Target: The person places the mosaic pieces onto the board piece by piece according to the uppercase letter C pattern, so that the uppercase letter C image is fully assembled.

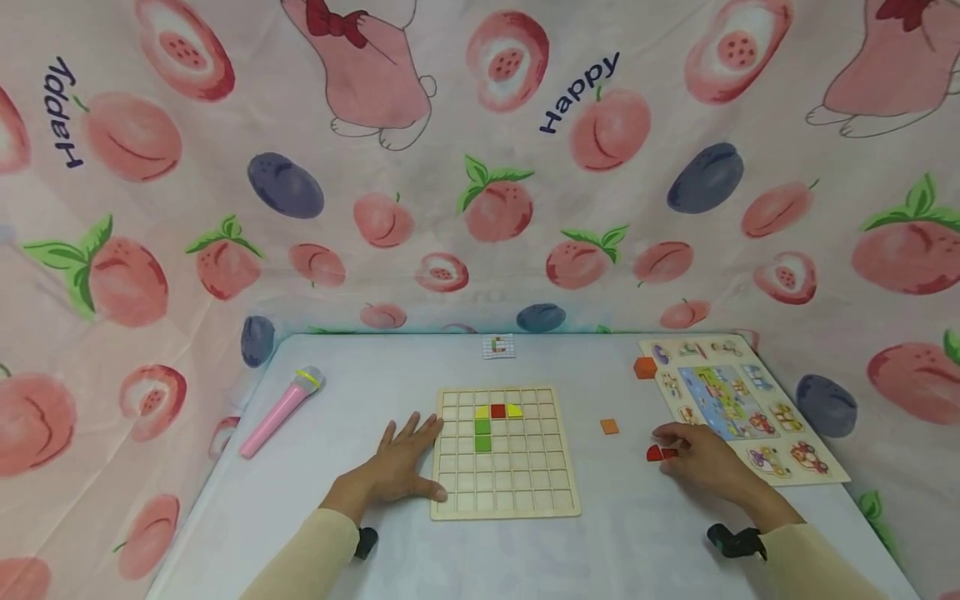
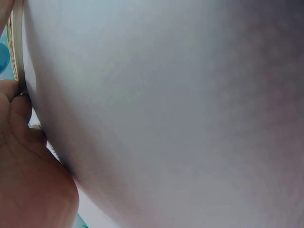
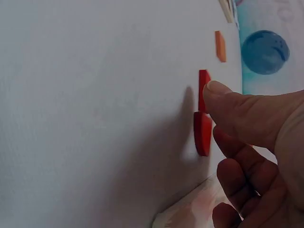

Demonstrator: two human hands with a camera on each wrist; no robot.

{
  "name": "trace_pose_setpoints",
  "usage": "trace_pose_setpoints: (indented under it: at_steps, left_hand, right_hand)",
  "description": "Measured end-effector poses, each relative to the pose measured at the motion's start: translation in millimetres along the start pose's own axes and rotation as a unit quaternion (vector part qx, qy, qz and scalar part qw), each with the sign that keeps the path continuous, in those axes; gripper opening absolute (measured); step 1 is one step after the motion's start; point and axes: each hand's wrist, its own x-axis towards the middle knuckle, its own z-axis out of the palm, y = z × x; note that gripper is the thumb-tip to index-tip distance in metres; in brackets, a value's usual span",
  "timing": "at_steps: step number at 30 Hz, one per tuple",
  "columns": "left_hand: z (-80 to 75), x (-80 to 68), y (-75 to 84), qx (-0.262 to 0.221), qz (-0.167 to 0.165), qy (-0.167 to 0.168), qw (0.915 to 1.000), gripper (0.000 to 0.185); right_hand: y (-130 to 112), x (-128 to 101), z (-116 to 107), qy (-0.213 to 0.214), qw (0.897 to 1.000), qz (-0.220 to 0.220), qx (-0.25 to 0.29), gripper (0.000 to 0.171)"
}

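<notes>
My left hand (image 1: pixel 397 462) lies with fingers spread along the left side of a wooden grid board (image 1: pixel 517 500), its thumb over the lower-left rim. On the board sit a red square (image 1: pixel 498 411) between two yellow quarter-round pieces, and green squares (image 1: pixel 483 435) below the left one. To the right, my right hand (image 1: pixel 701 458) is low over the table at a red quarter-round piece (image 1: pixel 655 453) and a second red piece (image 3: pixel 203 90). In the right wrist view the thumb overlaps the second red piece; the other fingers are loosely bent.
An orange square (image 1: pixel 609 427) lies between board and right hand. An orange block (image 1: pixel 645 367) stands beside a picture puzzle board (image 1: pixel 817 479) at the right. A pink toy microphone (image 1: pixel 281 412) lies at the left. A small pattern card (image 1: pixel 498 347) is at the back edge.
</notes>
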Motion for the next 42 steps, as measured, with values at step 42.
trace_pose_setpoints:
  at_steps: [42]
  left_hand:
    - [-0.7, 0.4, 0.8, -0.007, -0.001, -0.001, 1.0, 0.124]
  right_hand:
    - [-4.4, 47.1, 25.1, 0.044, 0.997, 0.046, 0.04, 0.029]
